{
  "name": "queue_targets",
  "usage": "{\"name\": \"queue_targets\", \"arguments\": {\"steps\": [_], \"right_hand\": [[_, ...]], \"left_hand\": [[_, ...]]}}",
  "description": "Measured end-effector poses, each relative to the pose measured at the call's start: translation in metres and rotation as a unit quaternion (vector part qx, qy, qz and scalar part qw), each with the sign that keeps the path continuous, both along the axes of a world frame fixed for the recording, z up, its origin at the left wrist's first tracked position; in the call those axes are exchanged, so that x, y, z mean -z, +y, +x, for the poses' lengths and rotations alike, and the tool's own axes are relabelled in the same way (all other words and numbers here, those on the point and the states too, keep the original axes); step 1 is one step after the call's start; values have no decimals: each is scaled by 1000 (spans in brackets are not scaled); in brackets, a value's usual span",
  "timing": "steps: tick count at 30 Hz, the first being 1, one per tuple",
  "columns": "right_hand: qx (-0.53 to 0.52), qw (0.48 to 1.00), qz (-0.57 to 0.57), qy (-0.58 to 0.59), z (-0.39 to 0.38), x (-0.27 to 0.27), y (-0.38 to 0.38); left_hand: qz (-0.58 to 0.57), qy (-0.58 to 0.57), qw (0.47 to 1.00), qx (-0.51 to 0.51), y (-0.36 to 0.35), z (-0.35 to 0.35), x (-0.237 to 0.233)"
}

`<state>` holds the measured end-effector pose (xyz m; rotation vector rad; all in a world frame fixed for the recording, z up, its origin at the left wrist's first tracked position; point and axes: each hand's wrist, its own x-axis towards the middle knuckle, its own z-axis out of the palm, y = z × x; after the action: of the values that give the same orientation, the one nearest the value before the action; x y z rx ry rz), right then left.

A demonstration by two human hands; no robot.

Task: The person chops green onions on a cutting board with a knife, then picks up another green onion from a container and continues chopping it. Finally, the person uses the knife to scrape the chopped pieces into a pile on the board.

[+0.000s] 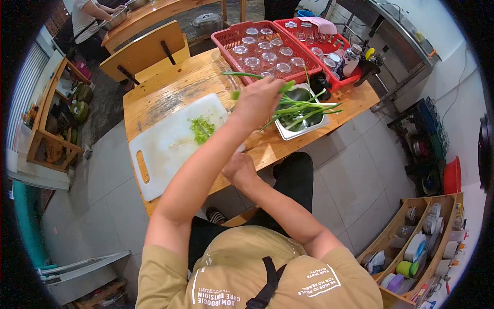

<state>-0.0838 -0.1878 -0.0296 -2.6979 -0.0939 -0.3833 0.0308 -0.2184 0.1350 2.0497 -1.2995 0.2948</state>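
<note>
My left hand (pixel 260 98) is raised over the wooden table (pixel 170 92) and is closed on a bunch of long green onions (pixel 303 109). The stalks trail to the right above a steel tray (pixel 314 126) that holds more greens. My right hand (pixel 239 167) rests curled at the table's front edge, by the near corner of a white cutting board (pixel 164 149). Whether it holds anything is hidden. A small heap of chopped green onion (pixel 201 129) lies on the board.
Two red crates (pixel 226 44) of upturned glasses (pixel 267 51) fill the far right of the table. A wooden chair (pixel 144 54) stands behind it. Another person (pixel 85 18) works at a far table with a metal bowl. A wooden shelf (pixel 427 242) of dishes stands at lower right.
</note>
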Motion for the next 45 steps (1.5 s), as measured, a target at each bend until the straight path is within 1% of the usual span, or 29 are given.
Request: {"name": "queue_targets", "arguments": {"steps": [1,3,4,5,6,7,8,9,11,12,13,14,17,18,19,20,21,23,26,27,29,30,32,33,35,38,42,44,45], "right_hand": [[-28,999,-44,-9,-1,-1,-1],[-22,998,-57,-14,-9,-9,0],[-10,993,-1,-120,-9,-17,1],[1,973,62,-223,-9,-20,5],[-8,973,74,-220,-8,-5,3],[-35,989,47,-135,-6,20,-3],[-62,997,18,-51,-7,37,-3],[-71,996,29,-51,-11,23,3],[40,999,17,8,-17,-27,8],[33,999,20,10,-17,-25,8],[26,999,8,41,-14,-24,8],[22,997,-5,76,-16,-23,9],[40,997,12,59,-14,-41,13],[38,998,9,58,-12,-38,13],[29,997,-8,74,-10,-33,13],[21,995,-26,91,-11,-29,12],[20,995,-31,92,-12,-35,13],[27,998,7,49,-9,-54,15],[15,996,-38,77,-5,-34,15],[11,996,-45,76,-3,-38,16],[31,998,-17,49,2,-47,19],[29,998,-22,50,4,-44,19],[33,992,-66,107,7,-35,19],[32,991,-71,107,7,-38,20],[33,999,-13,41,3,-45,23],[29,995,-60,76,-4,-34,26],[32,999,-21,36,-3,-45,28],[24,994,-60,88,1,-37,27],[25,994,-61,85,4,-40,26]], "left_hand": [[-1,2,1000,-2,-17,1,7],[18,35,999,7,-41,0,19],[21,35,999,1,-43,-3,15],[-16,18,1000,-2,-41,-5,13],[-48,2,999,-8,-30,-6,10],[-36,3,999,-20,-15,-5,6],[-85,-22,996,-17,3,-5,-3],[-136,-49,989,-13,21,-4,-11],[-150,-37,987,-53,73,1,-26],[-159,-41,983,-82,103,2,-30],[-151,-44,976,-148,131,9,-21],[-163,-23,973,-159,160,6,-27],[-175,16,949,-260,244,6,5],[-151,30,939,-306,272,3,19],[-171,71,920,-344,296,0,40],[-190,114,898,-381,314,-6,62],[-194,117,896,-382,325,-13,81],[-233,114,866,-428,342,-24,111],[-231,141,861,-430,352,-37,138],[-237,142,858,-433,352,-37,145],[-263,156,852,-426,350,-37,158],[-259,142,856,-425,346,-39,155],[-245,139,860,-425,343,-43,149],[-228,132,866,-424,343,-43,146],[-219,135,866,-429,342,-46,144],[-213,132,870,-425,342,-47,147],[-206,129,871,-426,341,-47,141],[-213,118,874,-419,342,-46,146],[-223,106,877,-413,342,-44,146]]}}
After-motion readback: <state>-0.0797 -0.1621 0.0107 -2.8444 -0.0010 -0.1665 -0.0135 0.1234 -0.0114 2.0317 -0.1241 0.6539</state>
